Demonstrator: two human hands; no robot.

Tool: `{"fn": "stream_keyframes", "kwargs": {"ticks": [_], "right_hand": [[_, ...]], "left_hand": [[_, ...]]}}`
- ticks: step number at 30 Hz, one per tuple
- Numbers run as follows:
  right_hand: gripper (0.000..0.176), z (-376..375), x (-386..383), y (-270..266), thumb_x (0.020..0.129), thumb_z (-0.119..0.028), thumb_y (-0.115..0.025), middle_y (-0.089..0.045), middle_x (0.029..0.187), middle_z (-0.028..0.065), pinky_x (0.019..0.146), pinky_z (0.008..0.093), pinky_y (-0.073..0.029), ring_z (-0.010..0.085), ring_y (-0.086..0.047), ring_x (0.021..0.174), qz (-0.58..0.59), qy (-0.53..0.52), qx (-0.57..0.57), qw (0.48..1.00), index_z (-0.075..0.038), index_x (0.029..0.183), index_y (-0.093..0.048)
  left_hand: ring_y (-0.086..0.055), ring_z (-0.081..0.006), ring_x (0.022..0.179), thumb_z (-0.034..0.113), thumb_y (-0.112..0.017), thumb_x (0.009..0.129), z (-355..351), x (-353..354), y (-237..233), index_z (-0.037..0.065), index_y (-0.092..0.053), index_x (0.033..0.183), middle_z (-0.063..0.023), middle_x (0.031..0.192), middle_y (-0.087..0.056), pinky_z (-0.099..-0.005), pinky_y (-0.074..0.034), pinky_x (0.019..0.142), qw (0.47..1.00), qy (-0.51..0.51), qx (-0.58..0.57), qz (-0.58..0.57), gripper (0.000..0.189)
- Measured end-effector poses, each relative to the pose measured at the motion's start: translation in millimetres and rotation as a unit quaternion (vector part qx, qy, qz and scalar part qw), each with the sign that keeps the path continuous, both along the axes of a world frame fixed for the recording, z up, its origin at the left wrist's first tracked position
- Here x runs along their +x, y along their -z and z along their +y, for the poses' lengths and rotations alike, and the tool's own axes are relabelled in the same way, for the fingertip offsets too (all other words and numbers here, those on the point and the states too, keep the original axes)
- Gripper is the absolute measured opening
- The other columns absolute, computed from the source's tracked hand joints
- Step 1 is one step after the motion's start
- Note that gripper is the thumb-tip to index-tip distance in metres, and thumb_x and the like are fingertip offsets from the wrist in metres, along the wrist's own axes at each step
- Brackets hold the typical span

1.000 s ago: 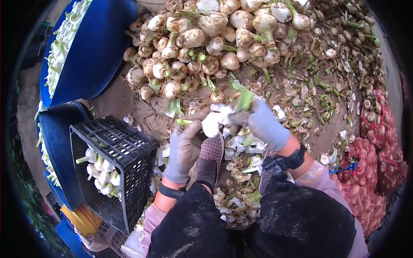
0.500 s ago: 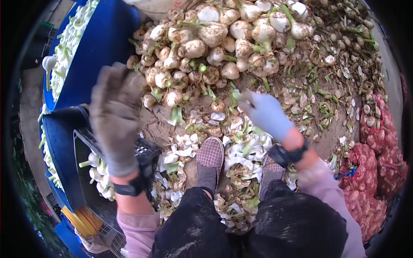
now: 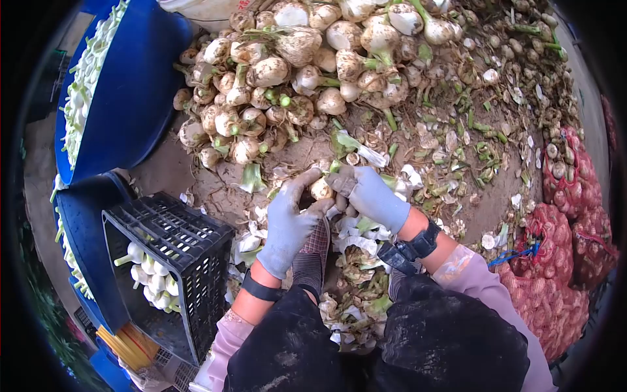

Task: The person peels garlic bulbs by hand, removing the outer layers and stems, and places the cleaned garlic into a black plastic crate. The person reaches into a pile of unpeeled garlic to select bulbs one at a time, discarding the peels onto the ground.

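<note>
Both gloved hands meet above the shoes around one small garlic bulb [image 3: 321, 189]. My left hand [image 3: 293, 219] curls its fingers and thumb round the bulb's left side. From the right, my right hand [image 3: 371, 196] holds the same bulb with bent fingers, near its green stem. Beyond them lies a large heap of soil-stained garlic bulbs [image 3: 269, 72] with cut green stems. White and green peelings [image 3: 356, 242] cover the ground below the hands and around the shoes.
At left stands a black crate [image 3: 189, 245] with clean white bulbs inside. Blue tubs [image 3: 134, 85] of peeled bulbs line the far left. Red net sacks [image 3: 545, 294] of bulbs lie at right. A shoe [image 3: 316, 238] is just below the hands.
My left hand has come from the upper left beside the tub to the middle, and my right hand has moved down and left. A bulb is now between them.
</note>
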State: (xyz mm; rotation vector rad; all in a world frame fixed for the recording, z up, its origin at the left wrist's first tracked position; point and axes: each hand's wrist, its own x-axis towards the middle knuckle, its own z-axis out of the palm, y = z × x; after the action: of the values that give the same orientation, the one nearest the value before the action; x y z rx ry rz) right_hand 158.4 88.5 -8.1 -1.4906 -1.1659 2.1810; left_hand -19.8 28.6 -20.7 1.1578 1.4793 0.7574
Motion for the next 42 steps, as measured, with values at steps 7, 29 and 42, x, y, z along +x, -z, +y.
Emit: {"fn": "stream_keyframes", "kwargs": {"ticks": [7,29,42], "right_hand": [[0.025,-13.4,4.5,-3.2,0.100,-0.023,-0.052,-0.063,0.065,0.0049,0.046,0.0245,-0.044,0.0105,-0.056,0.048,-0.020,0.014,-0.028,0.999,-0.001,0.093,-0.062],[0.015,1.2,8.6,4.4,0.092,-0.012,-0.065,-0.067,0.081,0.0047,0.057,0.0235,-0.051,0.0084,-0.062,0.063,0.057,0.043,-0.008,0.997,0.002,0.097,-0.066],[0.022,-2.5,19.1,27.2,0.086,-0.022,-0.065,-0.070,0.079,0.0133,0.067,0.0384,-0.054,0.0281,-0.069,0.074,-0.203,-0.142,0.308,0.919,-0.004,0.099,-0.067]], "left_hand": [[-0.062,-0.0154,0.100,0.001,-0.070,0.085,-1.7,9.0,-6.9,-0.004,-0.050,0.130,-0.0092,0.113,-0.062,-0.0280,-0.051,0.090,0.944,-0.109,-0.139,-0.280,0.049],[-0.062,-0.0118,0.084,0.025,-0.062,0.095,11.2,-0.9,-10.2,0.001,-0.051,0.134,-0.0066,0.104,-0.064,-0.0229,-0.049,0.071,0.970,-0.048,-0.146,-0.189,0.047],[-0.060,-0.0226,0.113,0.022,-0.063,0.094,22.3,-16.8,-30.1,-0.002,-0.065,0.109,-0.0186,0.128,-0.058,-0.0395,-0.052,0.095,0.921,-0.109,-0.164,-0.336,0.029]]}}
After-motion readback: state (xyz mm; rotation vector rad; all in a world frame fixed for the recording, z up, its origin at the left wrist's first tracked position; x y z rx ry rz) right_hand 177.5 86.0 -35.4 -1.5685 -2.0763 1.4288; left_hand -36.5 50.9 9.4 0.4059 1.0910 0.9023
